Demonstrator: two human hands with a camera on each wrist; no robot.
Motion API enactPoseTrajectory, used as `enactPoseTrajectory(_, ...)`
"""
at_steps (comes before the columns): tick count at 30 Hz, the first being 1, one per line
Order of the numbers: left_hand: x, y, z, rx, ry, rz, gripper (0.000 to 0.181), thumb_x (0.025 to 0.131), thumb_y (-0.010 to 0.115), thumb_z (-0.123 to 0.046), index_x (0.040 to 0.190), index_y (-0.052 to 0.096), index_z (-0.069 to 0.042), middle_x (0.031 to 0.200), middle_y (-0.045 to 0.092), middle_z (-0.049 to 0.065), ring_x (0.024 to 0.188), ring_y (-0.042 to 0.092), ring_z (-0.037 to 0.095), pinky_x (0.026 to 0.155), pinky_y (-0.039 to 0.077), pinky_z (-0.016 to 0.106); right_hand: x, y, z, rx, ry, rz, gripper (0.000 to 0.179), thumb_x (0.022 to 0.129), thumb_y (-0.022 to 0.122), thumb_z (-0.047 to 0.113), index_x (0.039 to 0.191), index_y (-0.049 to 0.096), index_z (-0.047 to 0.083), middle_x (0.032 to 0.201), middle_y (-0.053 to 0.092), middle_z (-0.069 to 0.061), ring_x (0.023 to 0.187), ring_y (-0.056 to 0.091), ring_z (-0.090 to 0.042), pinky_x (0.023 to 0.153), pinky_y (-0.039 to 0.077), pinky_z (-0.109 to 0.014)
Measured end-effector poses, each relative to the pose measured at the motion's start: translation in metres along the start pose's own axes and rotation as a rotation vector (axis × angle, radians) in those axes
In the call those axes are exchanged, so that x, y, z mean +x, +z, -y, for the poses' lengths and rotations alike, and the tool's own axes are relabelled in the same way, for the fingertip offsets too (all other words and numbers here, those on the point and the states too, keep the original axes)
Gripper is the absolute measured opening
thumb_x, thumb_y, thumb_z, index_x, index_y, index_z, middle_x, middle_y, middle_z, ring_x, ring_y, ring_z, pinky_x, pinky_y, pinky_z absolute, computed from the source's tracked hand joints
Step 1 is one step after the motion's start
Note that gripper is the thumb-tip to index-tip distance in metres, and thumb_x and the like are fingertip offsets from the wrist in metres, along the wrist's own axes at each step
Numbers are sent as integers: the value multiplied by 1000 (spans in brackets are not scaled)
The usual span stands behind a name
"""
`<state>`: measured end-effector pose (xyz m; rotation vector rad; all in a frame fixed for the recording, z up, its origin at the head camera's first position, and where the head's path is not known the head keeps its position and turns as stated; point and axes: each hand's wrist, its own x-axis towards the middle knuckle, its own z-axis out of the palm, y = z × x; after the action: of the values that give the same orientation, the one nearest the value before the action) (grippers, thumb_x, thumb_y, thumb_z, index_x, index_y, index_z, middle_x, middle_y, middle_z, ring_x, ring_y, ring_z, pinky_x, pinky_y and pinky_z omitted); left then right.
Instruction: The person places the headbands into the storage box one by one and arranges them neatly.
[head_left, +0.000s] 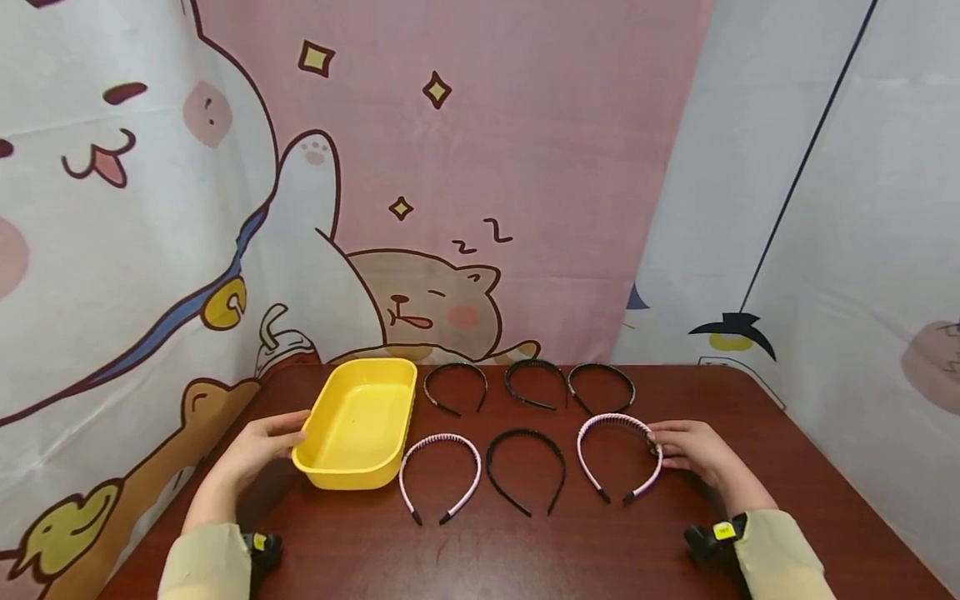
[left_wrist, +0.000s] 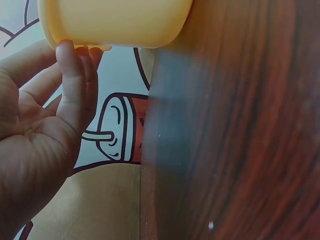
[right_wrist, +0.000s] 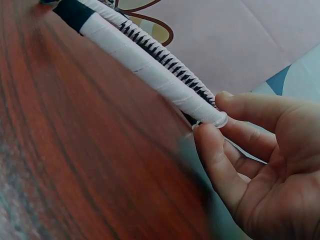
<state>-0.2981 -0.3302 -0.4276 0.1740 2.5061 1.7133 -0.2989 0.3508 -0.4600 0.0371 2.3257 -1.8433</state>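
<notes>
Head view shows 2 forearms in pale sleeves reaching forward from the near side of a dark red-brown worktop, 1 at each side. The left hand angles inward to the left side of a yellow tray, which sits on the left part of the worktop. In the left wrist view its fingers are bent and close together, holding the tray's edge, fingertips against the plastic and palm clear of it.

The right hand reaches in from the right, its wrist turned inward. Its thumb and fingertips are clamped on the right-hand arm of a pale pink headband, as the right wrist view shows up close; the row of dark teeth runs along the band's inner side. Whether the band's dark ends touch the worktop, I cannot tell.

Between the hands lie 5 more headbands. Just right of the tray is a second pale headband, and beside it a black headband. Behind these, 3 dark headbands form a back row; the rightmost appears to meet the top of the held band.
</notes>
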Motion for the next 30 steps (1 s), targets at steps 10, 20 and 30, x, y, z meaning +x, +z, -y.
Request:
enactPoseTrajectory(10, 1, -2, 2, 2, -2, 4, 55, 96, 61, -14, 141, 42, 8, 130, 55, 28, 91, 66, 24, 80, 54, 34, 5, -7, 11, -2, -31, -26, 45, 93, 65, 14, 125, 54, -16, 94, 70, -8, 76, 66, -15, 68, 57, -33)
enactPoseTrajectory(20, 0, 0, 4, 2, 6, -1, 55, 95, 62, -14, 141, 42, 9, 131, 54, 28, 91, 66, 21, 80, 54, 34, 8, -10, 27, -21, -77, -6, 50, 94, 64, 15, 128, 49, -19, 97, 70, -6, 81, 67, -17, 68, 57, -34)
enactPoseTrajectory(30, 1, -1, 4, 6, 3, -2, 54, 96, 61, -14, 141, 42, 9, 132, 52, 29, 94, 65, 24, 81, 54, 35, 13, -2, 35, -49, -75, -13, 50, 93, 66, 18, 127, 52, -16, 100, 67, -10, 87, 66, -22, 71, 57, -36)
